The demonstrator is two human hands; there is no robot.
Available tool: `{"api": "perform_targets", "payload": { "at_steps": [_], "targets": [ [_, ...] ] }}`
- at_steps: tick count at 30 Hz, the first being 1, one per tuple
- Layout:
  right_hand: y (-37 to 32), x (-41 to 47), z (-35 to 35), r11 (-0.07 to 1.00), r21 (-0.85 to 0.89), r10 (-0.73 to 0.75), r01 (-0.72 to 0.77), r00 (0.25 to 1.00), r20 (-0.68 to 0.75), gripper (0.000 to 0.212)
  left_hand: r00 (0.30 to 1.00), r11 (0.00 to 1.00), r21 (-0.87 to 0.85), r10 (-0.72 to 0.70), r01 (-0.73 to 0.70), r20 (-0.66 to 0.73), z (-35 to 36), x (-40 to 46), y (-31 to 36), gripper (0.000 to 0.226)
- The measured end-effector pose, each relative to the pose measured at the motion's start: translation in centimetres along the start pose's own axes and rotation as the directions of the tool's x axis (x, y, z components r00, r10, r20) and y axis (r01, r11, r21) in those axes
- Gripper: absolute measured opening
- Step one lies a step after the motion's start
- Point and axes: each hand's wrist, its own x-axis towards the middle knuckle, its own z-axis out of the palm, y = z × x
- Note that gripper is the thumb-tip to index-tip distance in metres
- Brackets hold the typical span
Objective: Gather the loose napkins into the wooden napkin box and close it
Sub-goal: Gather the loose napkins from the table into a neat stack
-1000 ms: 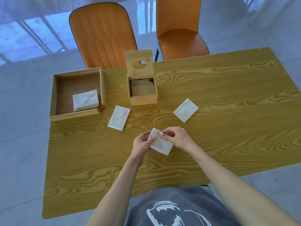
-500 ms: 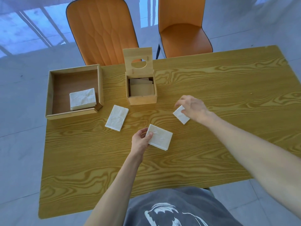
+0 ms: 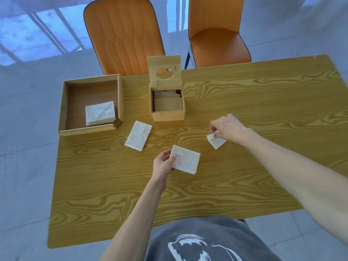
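- Showing, head view: the wooden napkin box (image 3: 168,104) stands on the desk (image 3: 244,95) with its lid (image 3: 163,72) upright; brownish sheets lie inside, and no white napkin shows in it.
- Left hand (image 3: 163,165): grip closed on a folded napkin (image 3: 186,159), low over the desk.
- Right hand (image 3: 227,127): grip pinching a second napkin (image 3: 216,141) at its corner.
- A third napkin (image 3: 138,135) lies loose just beside the box; a stack (image 3: 100,113) sits in the open tray (image 3: 65,102).
- Judged progress: early; gathering remains, then closing.
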Motion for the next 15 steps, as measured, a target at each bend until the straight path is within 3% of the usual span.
{"api": "perform_targets", "payload": {
  "at_steps": [4,6,8,11,15],
  "targets": [
    [-0.1,-0.8,0.1,0.973,0.228,0.034,-0.029,0.999,-0.018,0.025,1.000,1.000,0.001,0.003,-0.003,0.002,-0.7,-0.5,-0.1,0.027],
    [-0.5,-1.2,-0.1,0.841,0.542,0.007,0.003,1.000,-0.018,0.023,1.000,1.000,-0.015,0.005,-0.005,-0.004,-1.1,-0.7,-0.2,0.027],
    [-1.7,-1.8,-0.3,0.625,0.780,-0.063,0.025,0.998,0.019,0.018,1.000,0.999,-0.039,-0.002,0.002,-0.011,-1.5,-1.0,-0.3,0.027],
    [-4.5,-2.2,0.1,0.469,0.882,-0.165,0.037,0.985,0.047,0.018,1.000,0.998,-0.054,-0.016,0.014,-0.025,-2.0,-1.5,-0.5,0.023],
    [-8.0,-1.6,1.7,0.456,0.889,-0.227,0.046,0.971,0.067,0.015,0.999,0.998,-0.052,-0.032,0.032,-0.004,-2.7,-1.9,-0.9,0.017]
  ]
}}
